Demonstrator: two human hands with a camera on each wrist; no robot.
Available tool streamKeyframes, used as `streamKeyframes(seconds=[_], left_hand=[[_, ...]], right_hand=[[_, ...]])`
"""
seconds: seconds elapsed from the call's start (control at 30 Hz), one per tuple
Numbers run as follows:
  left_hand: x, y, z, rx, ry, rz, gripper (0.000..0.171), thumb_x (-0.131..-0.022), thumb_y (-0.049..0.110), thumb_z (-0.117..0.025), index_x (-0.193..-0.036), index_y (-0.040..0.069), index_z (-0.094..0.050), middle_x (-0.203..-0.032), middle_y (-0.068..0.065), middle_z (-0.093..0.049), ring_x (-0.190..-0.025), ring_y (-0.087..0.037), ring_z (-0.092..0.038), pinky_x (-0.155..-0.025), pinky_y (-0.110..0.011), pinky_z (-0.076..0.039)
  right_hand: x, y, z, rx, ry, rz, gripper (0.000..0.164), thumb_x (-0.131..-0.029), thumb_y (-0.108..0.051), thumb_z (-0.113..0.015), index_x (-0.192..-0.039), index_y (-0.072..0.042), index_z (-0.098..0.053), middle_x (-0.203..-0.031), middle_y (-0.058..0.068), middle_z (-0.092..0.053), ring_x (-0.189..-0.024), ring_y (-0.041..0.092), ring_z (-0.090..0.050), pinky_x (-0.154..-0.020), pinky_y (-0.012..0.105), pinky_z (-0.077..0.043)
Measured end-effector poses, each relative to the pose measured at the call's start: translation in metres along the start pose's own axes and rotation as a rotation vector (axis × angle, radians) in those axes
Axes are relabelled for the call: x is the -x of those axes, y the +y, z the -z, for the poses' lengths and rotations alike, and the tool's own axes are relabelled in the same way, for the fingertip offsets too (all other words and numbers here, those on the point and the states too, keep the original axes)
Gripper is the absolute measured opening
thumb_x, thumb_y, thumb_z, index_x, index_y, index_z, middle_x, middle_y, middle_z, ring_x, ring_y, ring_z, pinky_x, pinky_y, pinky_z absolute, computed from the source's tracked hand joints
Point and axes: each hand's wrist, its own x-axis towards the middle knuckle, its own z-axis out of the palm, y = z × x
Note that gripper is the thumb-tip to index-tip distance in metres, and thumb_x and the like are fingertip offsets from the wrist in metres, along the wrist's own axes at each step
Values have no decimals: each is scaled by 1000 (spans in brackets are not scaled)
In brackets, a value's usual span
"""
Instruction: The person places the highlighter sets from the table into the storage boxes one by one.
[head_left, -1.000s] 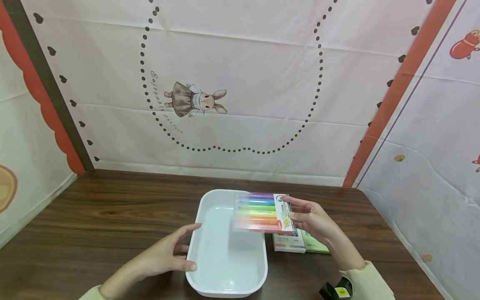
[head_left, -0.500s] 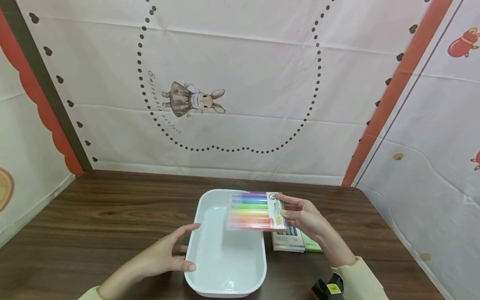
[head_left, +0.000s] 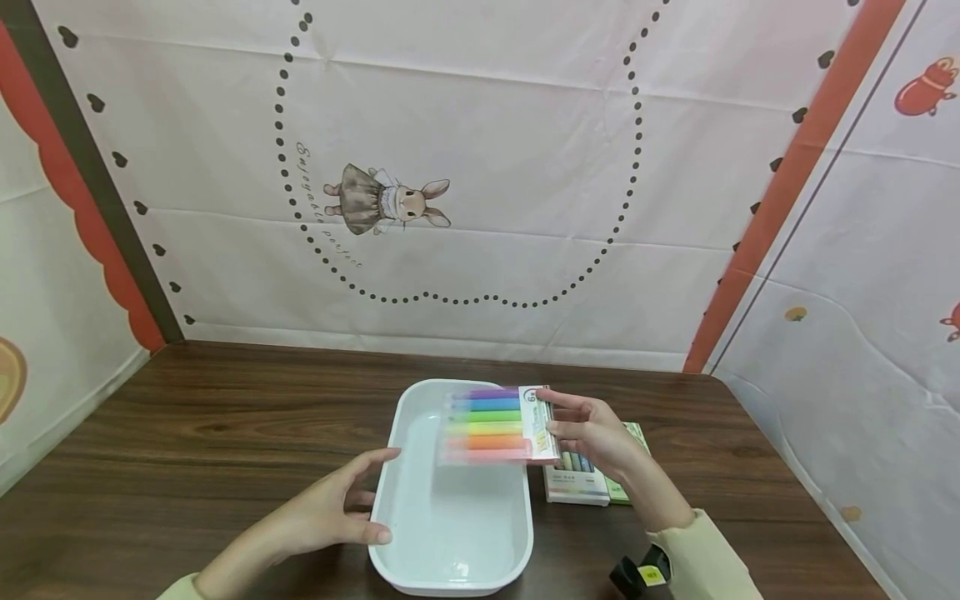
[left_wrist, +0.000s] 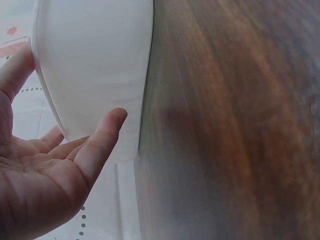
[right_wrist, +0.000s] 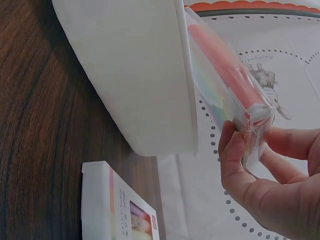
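Note:
My right hand [head_left: 592, 432] pinches the labelled end of a clear pack of coloured markers [head_left: 491, 423] between thumb and fingers. The pack runs from purple to red and hangs over the right side of a white rectangular tray [head_left: 450, 533]. In the right wrist view, the pack [right_wrist: 227, 70] is tilted beside the tray's rim. My left hand [head_left: 322, 508] is at the tray's left side, thumb and index finger spread along the rim. The left wrist view shows another fingertip [left_wrist: 117, 115] against the tray's outer wall [left_wrist: 95, 55].
A white box of pens [head_left: 576, 487] lies on the wooden table [head_left: 247, 417] right of the tray, with a green pack [head_left: 618, 493] beside it, partly behind my right wrist. A black device [head_left: 637, 575] sits at my right sleeve. Printed cloth [head_left: 495, 167] rises behind the table.
My right hand has moved left, carrying the pack of markers further over the tray. More of the green pack shows. The left hand and tray stay in place.

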Motion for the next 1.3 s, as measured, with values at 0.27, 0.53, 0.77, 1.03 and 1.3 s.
streamKeyframes(seconds=[0.27, 0.53, 0.77, 1.03, 1.3], left_hand=[[-1, 0, 0, 8, 0, 11, 86, -76, 15, -74, -142, 8, -20, -140, -36, -16, -112, -44, -48, -73, -37, -52], [-1, 2, -1, 14, -6, 10, 87, -76, 15, -74, -142, 5, -20, -141, -38, -10, -111, -44, -49, -73, -37, -52], [0, 3, -1, 14, 0, 16, 86, -75, 15, -74, -142, 6, -20, -141, -38, -10, -111, -44, -48, -73, -37, -51], [-1, 3, -1, 13, -1, 15, 87, -75, 14, -74, -142, 5, -20, -141, -38, -10, -112, -45, -48, -73, -38, -51], [-1, 2, 1, 4, 7, 28, 86, -75, 15, -74, -142, 8, -20, -142, -38, -9, -111, -45, -48, -74, -39, -51]], right_hand=[[-5, 2, -8, 47, 24, 7, 51, -86, -1, -57, -134, 4, -40, -123, 26, -48, -89, 18, -58, -75, 29, -51], [-12, 6, -15, 76, 57, -5, 47, -86, 2, -56, -132, 2, -44, -120, 25, -51, -87, 19, -59, -73, 32, -51], [-18, 7, -22, 97, 84, -7, 45, -86, 1, -58, -130, 1, -48, -117, 22, -55, -87, 18, -60, -73, 31, -51], [-21, 7, -26, 114, 108, -7, 44, -85, 1, -59, -128, 0, -50, -115, 22, -56, -87, 18, -60, -74, 33, -51], [-25, 8, -29, 149, 133, 5, 43, -84, 0, -60, -126, -2, -53, -114, 20, -59, -90, 20, -61, -75, 35, -51]])
